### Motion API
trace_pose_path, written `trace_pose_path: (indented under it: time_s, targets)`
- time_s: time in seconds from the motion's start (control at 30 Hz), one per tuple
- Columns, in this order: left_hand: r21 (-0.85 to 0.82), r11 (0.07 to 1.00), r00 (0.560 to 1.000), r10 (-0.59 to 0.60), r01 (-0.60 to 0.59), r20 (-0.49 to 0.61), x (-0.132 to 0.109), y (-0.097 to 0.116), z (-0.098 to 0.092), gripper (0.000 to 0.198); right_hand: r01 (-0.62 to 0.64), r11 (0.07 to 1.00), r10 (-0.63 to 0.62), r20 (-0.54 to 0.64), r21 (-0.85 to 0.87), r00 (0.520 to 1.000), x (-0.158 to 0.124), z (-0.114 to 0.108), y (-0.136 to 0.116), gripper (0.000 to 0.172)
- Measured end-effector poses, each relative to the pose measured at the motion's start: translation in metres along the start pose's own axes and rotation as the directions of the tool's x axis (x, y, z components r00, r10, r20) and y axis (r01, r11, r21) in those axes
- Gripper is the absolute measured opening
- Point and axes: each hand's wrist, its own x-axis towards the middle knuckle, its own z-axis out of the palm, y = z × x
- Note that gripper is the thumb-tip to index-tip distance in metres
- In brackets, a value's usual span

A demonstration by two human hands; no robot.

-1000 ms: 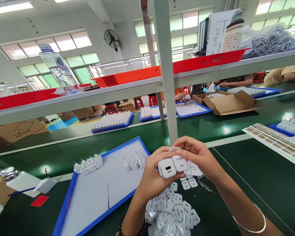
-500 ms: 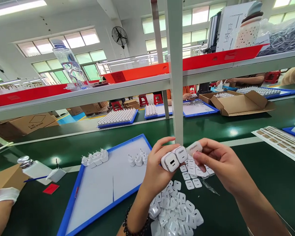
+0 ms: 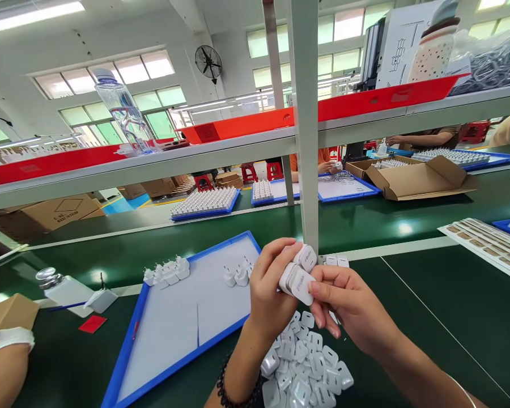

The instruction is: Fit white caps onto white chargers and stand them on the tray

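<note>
My left hand point(image 3: 268, 294) is closed around two white charger bodies point(image 3: 300, 271), held above the green bench. My right hand point(image 3: 347, 306) pinches the side of the lower charger with thumb and fingers, pressing a small white cover against it. Below both hands lies a heap of several white charger covers point(image 3: 301, 362). A few more covers point(image 3: 336, 260) lie just behind my hands. To the left sits a blue-rimmed white tray point(image 3: 187, 323) with two small groups of finished white plugs point(image 3: 166, 271) along its far edge.
A grey shelf post point(image 3: 306, 124) rises right behind my hands. A white bottle point(image 3: 66, 290), a red card point(image 3: 92, 323) and another person's gloved hand point(image 3: 6, 340) are at the left. Label sheets point(image 3: 484, 243) lie at right; trays and an open carton point(image 3: 412, 178) stand across the bench.
My right hand has brought the small white cover from beside the chargers down onto the lower one. The chargers have turned so the port face no longer points at me.
</note>
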Motion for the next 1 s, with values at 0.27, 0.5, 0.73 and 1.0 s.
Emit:
trace_pose_path:
  time_s: [0.27, 0.5, 0.73, 1.0]
  targets:
    - [0.035, 0.998, 0.999, 0.044, -0.044, 0.01, -0.0004, 0.0009, -0.0011, 0.033, -0.014, 1.0, 0.014, -0.014, 0.024, 1.0, 0.0004, -0.0008, -0.0028, 0.033]
    - [0.073, 0.995, 0.997, 0.072, -0.074, 0.028, -0.0021, -0.0009, -0.0018, 0.038, -0.011, 0.999, 0.013, -0.049, 0.043, 0.999, -0.0002, 0.0024, -0.0023, 0.035]
    - [0.09, 0.992, 0.995, 0.091, -0.094, 0.03, -0.0029, -0.0007, -0.0025, 0.038, 0.032, 0.996, -0.026, -0.072, 0.085, 0.997, -0.0007, 0.0046, 0.0017, 0.033]
    - [0.07, 0.994, 0.996, 0.086, -0.088, 0.036, -0.0021, -0.0012, -0.0017, 0.038, 0.071, 0.996, -0.067, -0.068, 0.055, 0.995, 0.0001, 0.0044, 0.0041, 0.032]
